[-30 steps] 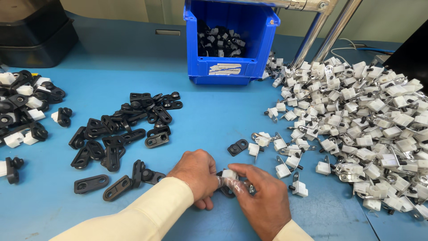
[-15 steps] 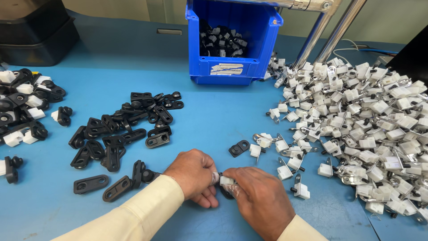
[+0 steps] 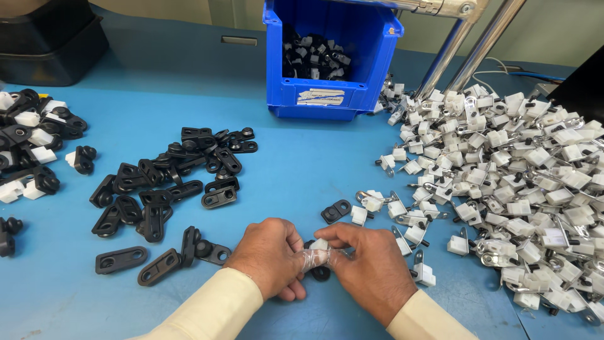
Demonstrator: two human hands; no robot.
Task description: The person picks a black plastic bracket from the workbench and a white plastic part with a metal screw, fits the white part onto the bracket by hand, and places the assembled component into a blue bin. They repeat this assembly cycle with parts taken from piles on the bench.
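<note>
My left hand [image 3: 270,255] and my right hand [image 3: 371,267] meet at the near middle of the blue table [image 3: 302,164]. Between their fingertips they pinch a small white plastic clip [image 3: 319,245] pressed onto a black oval bracket [image 3: 321,272]. Tape wraps one of my fingertips. Both forearms wear cream sleeves. A single black bracket [image 3: 335,211] lies just beyond my hands.
A pile of black oval brackets [image 3: 170,189] lies to the left. A big heap of white clips with metal tabs [image 3: 509,176] fills the right. A blue bin [image 3: 330,56] holding assembled parts stands at the back, beside two metal tubes [image 3: 465,44]. More black-and-white parts [image 3: 31,145] sit at far left.
My hands have stayed in place, still pressing the white clip and black bracket together; the fingers shifted slightly around the parts.
</note>
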